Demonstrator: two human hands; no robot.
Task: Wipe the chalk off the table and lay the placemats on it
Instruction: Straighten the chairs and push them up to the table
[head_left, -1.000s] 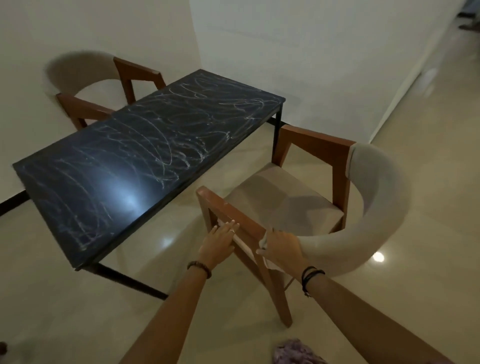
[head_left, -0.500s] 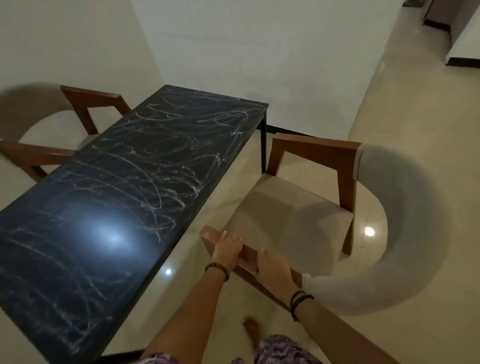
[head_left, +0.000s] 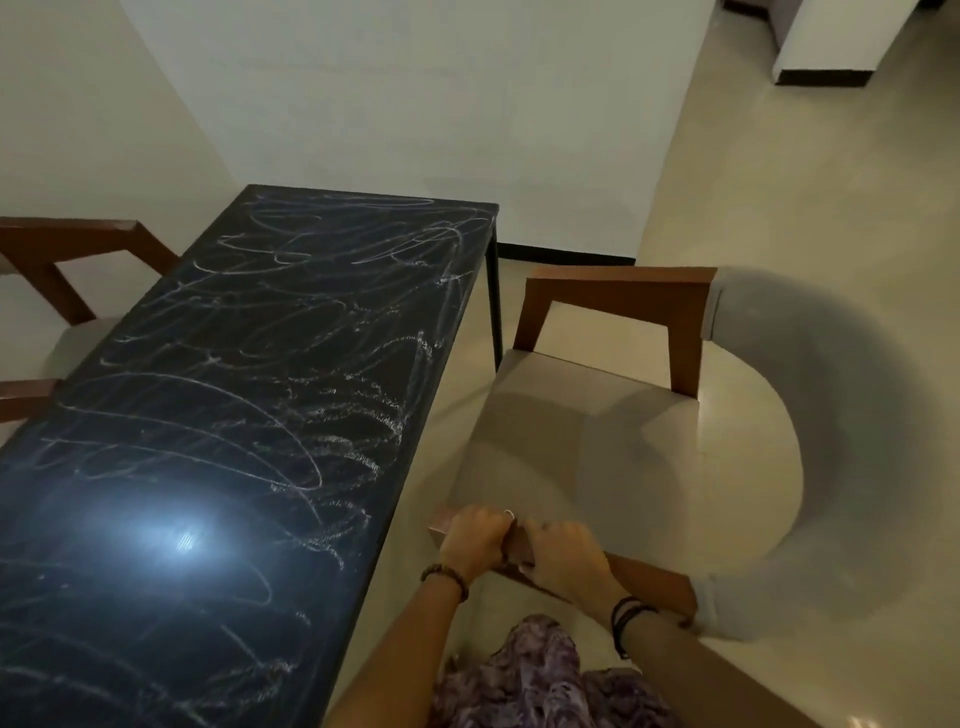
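While both hands sit on the near wooden armrest of the chair (head_left: 597, 431), the table (head_left: 218, 415) lies just left of that chair, its long dark top covered end to end with white chalk scribbles (head_left: 291, 364). No placemats and no cloth are in view, so the wiping has not begun. The left hand (head_left: 475, 538) curls its fingers over the armrest's front end and grips it; the right hand (head_left: 566, 564) lies just beside it on the same rail, fingers bent over the wood. By the look of it the tabletop is rigid, flat and glossy, so chalk should lift as loose dust under a soft cloth with light pressure; the chair seems solid and moderately heavy, and the stiff armrest is a sound place to hold it, better than the padded curved back. Compared with a second earlier, the chair stands closer to the person and the table fills more of the view beside it; the right hand has moved from the padded back's end onto the wooden rail, next to the left
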